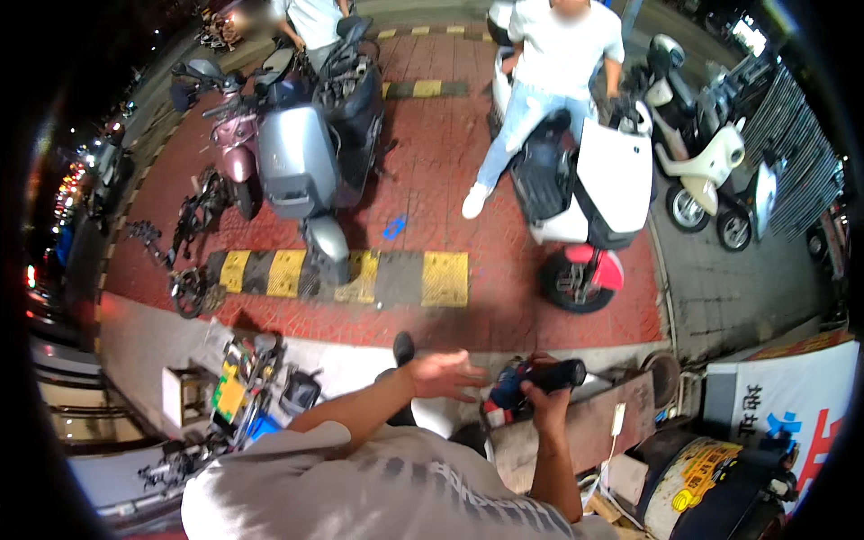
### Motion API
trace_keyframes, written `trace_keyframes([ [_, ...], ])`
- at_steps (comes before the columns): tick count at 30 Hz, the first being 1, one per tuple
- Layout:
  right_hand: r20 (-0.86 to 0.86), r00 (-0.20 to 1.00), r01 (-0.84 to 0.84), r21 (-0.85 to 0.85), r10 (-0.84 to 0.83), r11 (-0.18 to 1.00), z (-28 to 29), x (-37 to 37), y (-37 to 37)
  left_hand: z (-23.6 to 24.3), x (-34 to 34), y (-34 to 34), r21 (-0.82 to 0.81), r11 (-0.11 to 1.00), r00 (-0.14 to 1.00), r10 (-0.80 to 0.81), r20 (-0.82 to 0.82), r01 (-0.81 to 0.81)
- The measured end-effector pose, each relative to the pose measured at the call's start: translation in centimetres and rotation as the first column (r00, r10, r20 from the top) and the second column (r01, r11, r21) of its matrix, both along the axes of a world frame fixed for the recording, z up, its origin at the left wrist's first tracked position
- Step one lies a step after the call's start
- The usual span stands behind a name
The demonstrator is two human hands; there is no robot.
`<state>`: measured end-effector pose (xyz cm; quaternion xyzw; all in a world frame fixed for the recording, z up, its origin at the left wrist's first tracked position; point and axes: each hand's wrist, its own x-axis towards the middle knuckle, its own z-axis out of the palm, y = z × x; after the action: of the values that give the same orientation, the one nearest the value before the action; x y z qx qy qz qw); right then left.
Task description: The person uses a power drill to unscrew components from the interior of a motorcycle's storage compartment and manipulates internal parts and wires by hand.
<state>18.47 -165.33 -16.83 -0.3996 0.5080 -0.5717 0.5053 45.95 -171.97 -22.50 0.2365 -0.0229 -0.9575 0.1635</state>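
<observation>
My left hand point(443, 374) is stretched out in the lower middle, fingers apart and holding nothing. To its right my right hand point(546, 399) grips a black cylindrical object point(564, 373), perhaps a tool. A dark blue and red object point(508, 392) lies beside and partly behind it; whether the two are joined I cannot tell. Under and right of them is a worn brown board or bench top point(612, 405), with a small pale rectangular item point(617, 417) on a cord.
Scooters stand ahead point(297, 157) point(612, 180) and right point(720, 162). One person point(531, 126) straddles the white scooter; another point(310, 27) stands behind the silver one. A yellow-black ramp point(445, 279) lies on red paving. Tools point(252, 378) are clustered lower left; a sign board point(810, 387) and drum point(684, 481) lower right.
</observation>
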Motion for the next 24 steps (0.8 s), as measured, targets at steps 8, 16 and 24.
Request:
trace_keyframes([
  [8, 0.032, 0.968, -0.244, -0.104, 0.249, 0.964, 11.7, 12.9, -15.8, 8.7, 7.1, -15.9, -0.043, 0.950, 0.946, 0.302, -0.119, -0.308],
  [16, -0.944, -0.019, -0.408, 0.308, 0.329, 0.859, 20.9, 17.2, -29.6, 7.1, 12.1, -28.1, -0.108, 0.922, 0.896, 0.386, 0.218, -0.371],
  [24, -0.870, 0.166, -0.459, 0.348, 0.464, 0.817, 3.0, 16.8, -44.9, 7.9, 12.1, -39.2, -0.107, 0.955, 0.857, 0.295, 0.423, -0.276],
])
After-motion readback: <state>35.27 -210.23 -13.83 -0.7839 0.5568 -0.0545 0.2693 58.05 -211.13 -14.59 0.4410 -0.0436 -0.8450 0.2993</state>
